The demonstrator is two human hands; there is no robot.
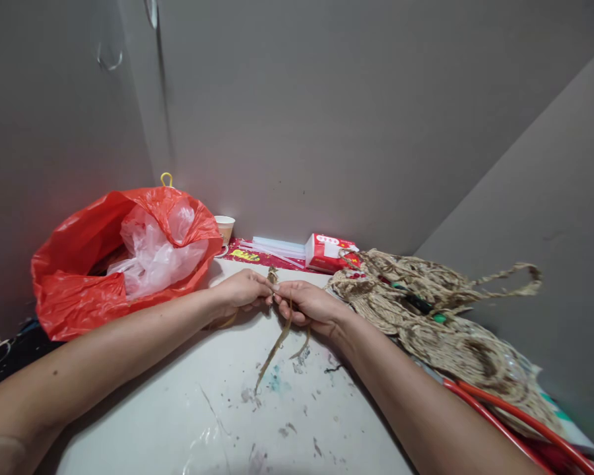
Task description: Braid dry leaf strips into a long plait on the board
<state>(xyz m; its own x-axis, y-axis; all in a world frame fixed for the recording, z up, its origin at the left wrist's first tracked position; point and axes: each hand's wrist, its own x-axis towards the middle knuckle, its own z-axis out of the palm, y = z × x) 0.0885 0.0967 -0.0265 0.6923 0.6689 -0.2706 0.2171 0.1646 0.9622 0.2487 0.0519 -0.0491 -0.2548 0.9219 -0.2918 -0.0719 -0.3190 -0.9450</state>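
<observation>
Over the far part of a white table [178, 396], my left hand [245, 290] and my right hand [307, 303] meet with their fingertips close together. Both are closed in a pinch on brownish plant-fibre strips [278, 342]. One long strip hangs from beneath my right fingers down toward the table, and a shorter one curls beside it. A small tuft of the fibre sticks up between the hands. The exact spot where the fingertips grip is partly hidden by the fingers.
At the left stands a red plastic bag [79, 297] with a white plastic bag [153, 254] inside. Behind are a paper cup [225, 227] and a red tissue pack [327, 253]. Braided fibre rope [455, 343] is heaped at the right, near red tubes [519, 412]. Grey walls rise behind.
</observation>
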